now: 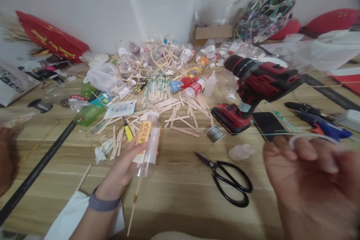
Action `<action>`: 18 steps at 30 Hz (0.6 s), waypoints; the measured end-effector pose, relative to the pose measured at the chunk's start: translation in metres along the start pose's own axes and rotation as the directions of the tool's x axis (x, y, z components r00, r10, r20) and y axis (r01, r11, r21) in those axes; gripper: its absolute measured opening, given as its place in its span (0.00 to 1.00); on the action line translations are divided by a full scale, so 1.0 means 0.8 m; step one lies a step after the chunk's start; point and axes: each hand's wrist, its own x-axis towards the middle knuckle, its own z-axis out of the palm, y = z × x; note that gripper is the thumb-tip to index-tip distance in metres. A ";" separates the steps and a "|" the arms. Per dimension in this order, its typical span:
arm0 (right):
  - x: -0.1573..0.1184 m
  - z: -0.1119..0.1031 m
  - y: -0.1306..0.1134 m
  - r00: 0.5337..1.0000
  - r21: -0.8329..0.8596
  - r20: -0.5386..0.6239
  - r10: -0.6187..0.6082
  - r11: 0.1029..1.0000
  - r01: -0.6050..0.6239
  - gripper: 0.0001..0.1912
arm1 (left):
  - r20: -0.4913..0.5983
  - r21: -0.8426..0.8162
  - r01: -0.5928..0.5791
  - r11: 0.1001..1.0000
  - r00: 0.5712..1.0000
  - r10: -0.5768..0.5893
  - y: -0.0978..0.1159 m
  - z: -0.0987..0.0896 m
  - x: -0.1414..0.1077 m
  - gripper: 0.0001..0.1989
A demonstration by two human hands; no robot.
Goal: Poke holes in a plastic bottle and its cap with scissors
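My left hand (131,163), with a dark band at the wrist, is wrapped round a clear plastic bottle (152,142) with a yellow label and a white cap. The bottle tilts slightly, and a thin wooden stick (134,202) with a brown lump on it sticks out below its base. Raised at the right, my right hand (312,172) is blurred, its fingers curled over a whitish string (317,135). A thin strand stretches leftward from these fingers above the table. Between my hands lie black-handled scissors (227,180), a small thread spool (215,133) and a small translucent bottle (241,152).
A red cordless drill (258,82) stands upright beside a black phone (268,124). Flat wooden sticks (180,116) and plastic bottles pile up at the back. A long black bar (42,165) crosses the left side. Another person's arm (7,161) shows at the left edge.
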 end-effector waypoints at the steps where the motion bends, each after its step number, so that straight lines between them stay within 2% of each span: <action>1: -0.005 0.010 0.002 0.999 0.068 0.035 0.034 0.997 -0.037 0.28 | 0.020 0.004 0.004 1.000 1.000 -0.004 0.000 0.004 -0.003 0.34; 4: -0.017 0.029 0.011 0.968 0.094 0.240 0.077 0.990 -0.102 0.27 | 0.077 0.018 0.018 1.000 0.997 -0.019 0.000 0.013 -0.010 0.37; 8: -0.030 0.029 0.025 0.893 0.053 0.425 0.144 0.982 -0.184 0.22 | 0.092 0.041 0.039 0.998 0.995 -0.043 0.000 0.019 -0.014 0.43; 12: -0.042 0.030 0.042 0.850 0.007 0.464 0.251 0.958 -0.287 0.19 | 0.172 0.041 -0.011 0.999 0.985 0.003 -0.003 0.026 -0.015 0.42; 18: -0.049 0.035 0.062 0.772 -0.209 0.547 0.323 0.946 -0.248 0.19 | 0.321 0.083 -0.019 0.996 0.947 -0.009 -0.004 0.042 -0.024 0.41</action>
